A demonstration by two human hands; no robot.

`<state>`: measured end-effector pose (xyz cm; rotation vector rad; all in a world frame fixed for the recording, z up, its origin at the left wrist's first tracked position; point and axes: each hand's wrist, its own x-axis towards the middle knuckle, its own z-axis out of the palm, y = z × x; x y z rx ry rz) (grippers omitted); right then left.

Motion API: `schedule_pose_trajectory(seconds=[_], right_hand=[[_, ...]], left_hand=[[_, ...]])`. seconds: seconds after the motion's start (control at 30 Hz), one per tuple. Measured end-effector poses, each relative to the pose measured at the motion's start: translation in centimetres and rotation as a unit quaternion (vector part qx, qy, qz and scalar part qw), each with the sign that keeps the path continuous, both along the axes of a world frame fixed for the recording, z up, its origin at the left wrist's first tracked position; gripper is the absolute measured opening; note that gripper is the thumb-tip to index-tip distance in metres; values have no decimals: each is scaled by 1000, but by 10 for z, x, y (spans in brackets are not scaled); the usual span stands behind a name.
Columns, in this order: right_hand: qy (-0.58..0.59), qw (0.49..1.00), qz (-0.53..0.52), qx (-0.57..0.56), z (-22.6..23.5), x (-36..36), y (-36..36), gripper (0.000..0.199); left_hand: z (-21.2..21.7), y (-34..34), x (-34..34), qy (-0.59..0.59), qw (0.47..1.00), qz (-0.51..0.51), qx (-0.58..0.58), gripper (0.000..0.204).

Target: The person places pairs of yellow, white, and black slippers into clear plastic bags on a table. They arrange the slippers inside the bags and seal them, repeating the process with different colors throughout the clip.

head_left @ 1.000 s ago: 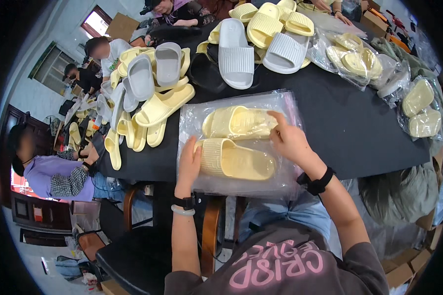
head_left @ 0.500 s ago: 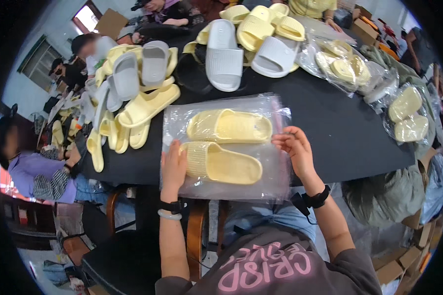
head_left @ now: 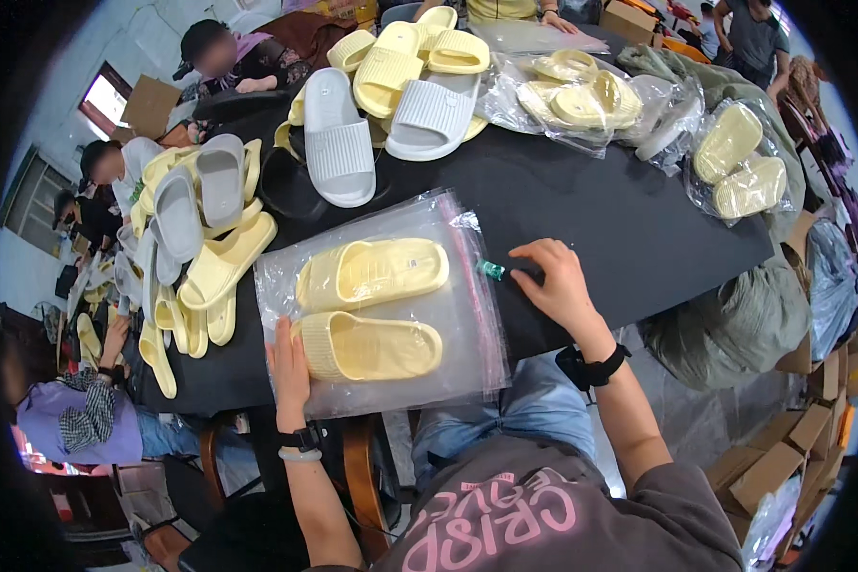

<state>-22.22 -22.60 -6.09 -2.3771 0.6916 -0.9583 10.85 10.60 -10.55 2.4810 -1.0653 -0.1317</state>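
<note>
A clear plastic bag [head_left: 381,396] with a pinkish strip along its right edge lies flat on the black table. Inside it are two pale yellow slide slippers, the upper one [head_left: 372,272] and the lower one [head_left: 377,345], side by side with toes to the left. My left hand [head_left: 291,372] rests on the bag's left edge, fingers straight against the plastic. To the right of the bag my right hand [head_left: 558,286] hovers with thumb and fingers apart, holding nothing. Between its fingertips and the bag lies a small shiny green piece [head_left: 491,270], too small to name.
Loose yellow and grey slippers are heaped at left [head_left: 200,224] and at the back [head_left: 396,100]. Bagged slippers [head_left: 739,167] lie along the far right. A green sack [head_left: 715,324] and cardboard boxes [head_left: 782,458] stand beyond the table's right edge. Co-workers sit at left and behind.
My right hand has come off the bag's right side and moved away from it. The small green piece now shows beside the bag. The view has shifted; my left hand stays on the bag.
</note>
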Motion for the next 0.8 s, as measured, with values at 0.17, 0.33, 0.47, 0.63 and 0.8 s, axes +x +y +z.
schedule_pose_trajectory(seconds=[0.17, 0.33, 0.47, 0.63, 0.8], right_hand=[[91, 993, -9, -72, -12, 15, 10, 31], [87, 993, -27, -72, -18, 23, 4, 25], [93, 992, -56, -71, -22, 17, -2, 20], [56, 990, -114, -57, -13, -11, -12, 16], [37, 990, -135, -2, 2, -34, -18, 19]], left_hand=[[-5, 3, 4, 6, 1000, 2, 5, 50], [-1, -2, 3, 19, 1000, 8, 19, 50], [1, -1, 4, 58, 998, 19, -19, 51], [38, 21, -6, 26, 969, 40, -243, 49], [97, 54, -51, -103, 958, 126, -236, 27]])
